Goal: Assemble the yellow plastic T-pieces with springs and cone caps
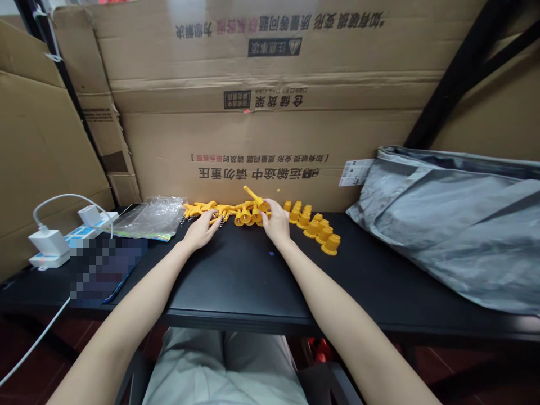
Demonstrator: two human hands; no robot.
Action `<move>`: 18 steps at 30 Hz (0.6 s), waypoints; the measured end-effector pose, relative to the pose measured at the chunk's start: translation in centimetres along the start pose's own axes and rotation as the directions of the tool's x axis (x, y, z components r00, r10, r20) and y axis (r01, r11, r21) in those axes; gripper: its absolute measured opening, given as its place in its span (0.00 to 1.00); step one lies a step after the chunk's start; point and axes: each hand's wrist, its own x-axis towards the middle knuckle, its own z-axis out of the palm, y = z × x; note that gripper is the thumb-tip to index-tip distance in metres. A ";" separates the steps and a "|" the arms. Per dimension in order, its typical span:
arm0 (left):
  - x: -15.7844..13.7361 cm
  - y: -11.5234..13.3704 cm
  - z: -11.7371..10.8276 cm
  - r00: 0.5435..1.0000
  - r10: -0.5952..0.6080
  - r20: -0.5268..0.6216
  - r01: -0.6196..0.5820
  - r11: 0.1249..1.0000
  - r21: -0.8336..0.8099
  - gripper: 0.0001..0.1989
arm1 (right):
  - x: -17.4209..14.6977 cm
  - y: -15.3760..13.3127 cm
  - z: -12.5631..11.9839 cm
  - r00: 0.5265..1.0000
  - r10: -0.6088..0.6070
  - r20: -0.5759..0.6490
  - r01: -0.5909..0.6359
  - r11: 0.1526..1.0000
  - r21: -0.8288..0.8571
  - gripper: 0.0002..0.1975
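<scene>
My right hand (277, 222) is closed on a yellow funnel-shaped plastic piece (253, 197), whose narrow stem points up and to the left. Right below it, several similar funnel-shaped pieces (243, 216) lie bunched together with their wide mouths toward me. My left hand (201, 229) is at the right end of a heap of yellow plastic pieces with thin metal springs (198, 208). Its thumb and fingers curl round one yellow spring piece (214, 221), partly hidden by the fingers. Several yellow cup-shaped caps (323, 233) stand in rows to the right of my right hand.
A grey fabric bag (442, 225) fills the right side of the black table (236, 281). Clear plastic bags (156, 216) lie at the left, beside a power strip (90, 228) with a white charger (48, 242) and cable. A cardboard sheet (253, 135) walls off the back.
</scene>
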 end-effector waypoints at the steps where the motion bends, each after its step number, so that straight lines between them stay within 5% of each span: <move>1: 0.0 0.0 0.0 1.000 0.003 0.001 -0.003 1.000 -0.001 0.20 | -0.1 -0.1 0.1 0.999 -0.035 0.019 0.036 0.997 -0.072 0.18; 8: 0.0 0.2 0.0 1.000 -0.021 0.020 0.021 1.000 0.012 0.18 | -0.4 -0.8 1.5 0.973 -0.151 0.175 0.205 0.912 -0.355 0.23; 18: -0.1 0.6 -0.1 0.998 -0.023 0.060 0.024 1.000 -0.004 0.19 | -1.0 -0.8 2.1 0.945 -0.084 0.317 0.176 0.946 -0.274 0.25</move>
